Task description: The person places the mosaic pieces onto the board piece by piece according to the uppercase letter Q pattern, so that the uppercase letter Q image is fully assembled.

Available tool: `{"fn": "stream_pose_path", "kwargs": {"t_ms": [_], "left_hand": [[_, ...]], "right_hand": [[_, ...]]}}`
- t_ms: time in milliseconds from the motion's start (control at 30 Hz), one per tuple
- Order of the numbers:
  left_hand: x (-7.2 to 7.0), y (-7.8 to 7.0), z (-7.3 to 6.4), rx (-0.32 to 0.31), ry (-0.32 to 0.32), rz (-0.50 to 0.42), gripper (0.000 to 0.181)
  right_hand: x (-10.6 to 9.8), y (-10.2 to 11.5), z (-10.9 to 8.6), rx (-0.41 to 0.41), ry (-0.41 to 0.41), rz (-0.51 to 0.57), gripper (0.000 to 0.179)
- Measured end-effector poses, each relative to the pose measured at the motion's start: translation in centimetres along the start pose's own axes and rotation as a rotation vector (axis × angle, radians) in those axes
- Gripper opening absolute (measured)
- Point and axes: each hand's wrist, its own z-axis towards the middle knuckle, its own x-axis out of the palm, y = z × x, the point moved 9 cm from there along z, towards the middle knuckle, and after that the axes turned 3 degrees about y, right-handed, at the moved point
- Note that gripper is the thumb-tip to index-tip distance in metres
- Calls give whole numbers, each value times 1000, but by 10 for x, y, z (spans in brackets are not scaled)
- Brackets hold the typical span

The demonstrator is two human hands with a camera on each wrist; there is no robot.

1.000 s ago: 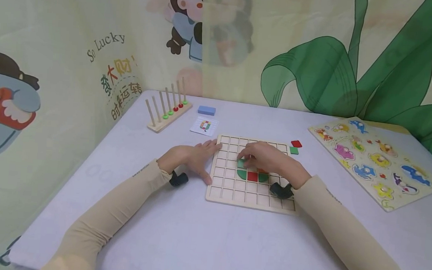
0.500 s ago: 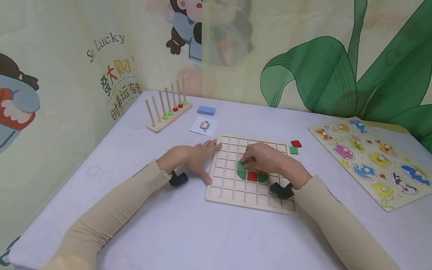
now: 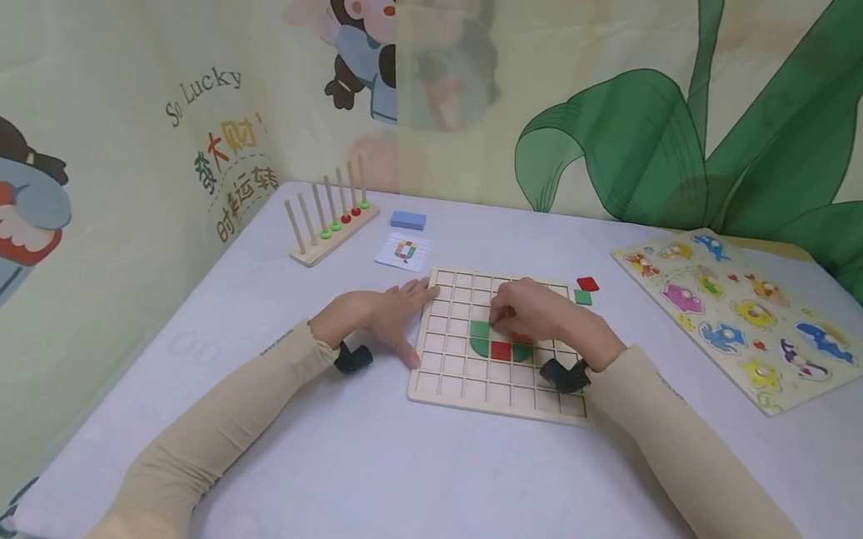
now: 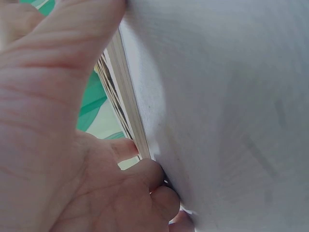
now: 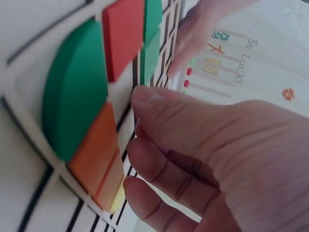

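1. Head view, centre: the right hand [image 3: 537, 310] covers several cells of the grid board [image 3: 497, 408].
2. Right wrist view, middle: the thumb [image 5: 169, 118] hides most of the index finger [image 5: 141, 129]; whether they pinch anything cannot be told.
3. Right wrist view, lower left: only a sliver of a yellow piece [image 5: 118, 199] shows past an orange piece [image 5: 99, 157].
4. Left wrist view, left: the left hand [image 4: 58, 130] is cut off by the frame.
5. Head view, left of centre: the card's [image 3: 404, 252] pattern is too small to make out fully.

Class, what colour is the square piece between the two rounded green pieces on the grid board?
Red; the square piece shows best in the right wrist view.
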Motion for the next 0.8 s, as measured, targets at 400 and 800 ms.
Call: {"fn": "stream_pose_path", "kwargs": {"t_ms": [400,800], "left_hand": [[1,2,-2,-11,3,-14,121],[1,3,0,-22,5,-14,121]], "right_hand": [[-34,-33,-19,63,-86,-19,14],[-45,-98,-42,373,-46,-29,30]]}}
